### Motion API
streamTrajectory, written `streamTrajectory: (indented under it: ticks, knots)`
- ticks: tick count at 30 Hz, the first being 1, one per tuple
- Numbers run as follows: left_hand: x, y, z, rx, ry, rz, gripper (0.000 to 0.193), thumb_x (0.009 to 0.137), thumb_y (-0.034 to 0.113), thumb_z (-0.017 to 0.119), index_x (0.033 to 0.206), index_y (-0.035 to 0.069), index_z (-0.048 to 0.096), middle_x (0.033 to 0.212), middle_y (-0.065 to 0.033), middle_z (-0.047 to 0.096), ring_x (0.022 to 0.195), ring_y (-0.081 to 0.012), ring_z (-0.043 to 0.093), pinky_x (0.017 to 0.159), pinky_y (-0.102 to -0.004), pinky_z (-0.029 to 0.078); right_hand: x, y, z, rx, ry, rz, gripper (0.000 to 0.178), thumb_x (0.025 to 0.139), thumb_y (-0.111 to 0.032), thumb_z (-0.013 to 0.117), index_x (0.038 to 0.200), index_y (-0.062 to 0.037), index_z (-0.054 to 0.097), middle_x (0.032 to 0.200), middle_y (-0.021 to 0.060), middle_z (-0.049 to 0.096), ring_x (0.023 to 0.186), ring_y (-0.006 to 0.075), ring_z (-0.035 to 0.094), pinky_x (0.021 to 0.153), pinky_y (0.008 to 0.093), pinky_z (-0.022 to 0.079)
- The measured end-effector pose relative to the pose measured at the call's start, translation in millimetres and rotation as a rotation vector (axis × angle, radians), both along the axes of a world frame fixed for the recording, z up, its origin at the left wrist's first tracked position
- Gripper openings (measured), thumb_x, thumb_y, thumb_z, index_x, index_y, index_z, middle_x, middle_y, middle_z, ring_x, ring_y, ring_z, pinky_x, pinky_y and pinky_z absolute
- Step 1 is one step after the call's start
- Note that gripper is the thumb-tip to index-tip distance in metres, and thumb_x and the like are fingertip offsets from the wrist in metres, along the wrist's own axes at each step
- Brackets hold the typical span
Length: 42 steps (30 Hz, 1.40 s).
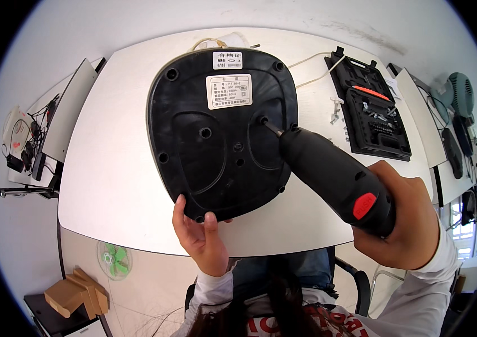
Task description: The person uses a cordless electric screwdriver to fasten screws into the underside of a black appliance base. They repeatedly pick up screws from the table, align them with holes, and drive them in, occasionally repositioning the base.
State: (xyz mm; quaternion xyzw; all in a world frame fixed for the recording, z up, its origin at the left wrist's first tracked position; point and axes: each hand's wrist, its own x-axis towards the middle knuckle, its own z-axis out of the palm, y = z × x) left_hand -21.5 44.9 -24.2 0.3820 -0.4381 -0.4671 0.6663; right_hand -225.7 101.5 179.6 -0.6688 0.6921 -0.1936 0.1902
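Note:
A black plastic appliance base point(199, 174) with two white labels lies underside up on the white table. My left hand point(202, 236) grips its near edge, with the thumb and a finger on the rim and other fingers beneath. In my right hand point(410, 219) is a black cordless screwdriver point(334, 171) with a red button. Its bit point(272, 127) reaches into a screw hole on the right part of the base; whether a screw sits there is hidden. Several other recessed holes show around the underside.
An open black tool case point(376, 112) with bits and sockets lies at the far right, small loose metal parts point(335, 111) beside it. A pale cord point(317, 78) crosses the table behind the base. Cardboard boxes point(75, 295) and a green-bladed fan point(115, 259) are at lower left.

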Motion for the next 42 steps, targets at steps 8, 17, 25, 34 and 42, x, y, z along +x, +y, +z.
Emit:
streamTrajectory:
  ticks: [8,17,25,34,42]
  knots:
    - [-2.1,0.2,6.0,0.010,0.039,-0.009,0.059,0.089,0.006,0.055,0.140,0.008,0.026,0.130,-0.0117,0.045,0.091,-0.0147,0.060,0.066,-0.0286,0.055,-3.1,-2.6,2.2,-0.007,-0.028,0.022,0.034,0.059,0.000,0.062,0.091,0.0024,0.051,0.063,0.0135,0.055,0.052,0.0277,0.056,0.056,0.0305,0.045]
    - [-2.0,0.3,4.3,-0.004,0.041,-0.006,0.058,0.089,0.004,0.054,0.140,0.007,0.026,0.128,-0.0114,0.046,0.088,-0.0133,0.060,0.066,-0.0287,0.056,-4.8,-4.9,-2.3,-0.028,-0.048,0.032,0.034,0.059,0.001,0.061,0.090,0.0031,0.049,0.063,0.0130,0.055,0.053,0.0248,0.054,0.057,0.0299,0.045]
    - [-2.2,0.1,1.2,0.007,0.006,0.012,0.058,0.088,0.004,0.055,0.139,0.006,0.027,0.128,-0.0119,0.046,0.084,-0.0125,0.060,0.064,-0.0293,0.057,-7.9,-8.4,-2.8,-0.002,-0.025,0.020,0.034,0.060,0.002,0.062,0.091,0.0021,0.050,0.064,0.0127,0.056,0.054,0.0234,0.054,0.057,0.0294,0.045]
    - [1.4,0.6,1.9,0.024,-0.009,0.013,0.059,0.087,0.005,0.057,0.139,0.006,0.028,0.127,-0.0136,0.044,0.070,-0.0103,0.059,0.054,-0.0271,0.054,-9.2,-9.4,-4.6,-0.006,-0.052,0.025,0.032,0.062,0.001,0.063,0.091,0.0015,0.051,0.064,0.0111,0.056,0.055,0.0204,0.054,0.058,0.0294,0.045]
    - [2.4,3.6,2.0,0.070,-0.020,-0.006,0.056,0.087,0.003,0.057,0.138,0.005,0.032,0.110,-0.0059,0.041,0.058,-0.0054,0.050,0.045,-0.0223,0.048,-9.0,-10.3,-3.0,0.001,-0.041,0.018,0.032,0.061,0.001,0.063,0.091,0.0010,0.051,0.065,0.0131,0.057,0.055,0.0257,0.055,0.057,0.0305,0.045]
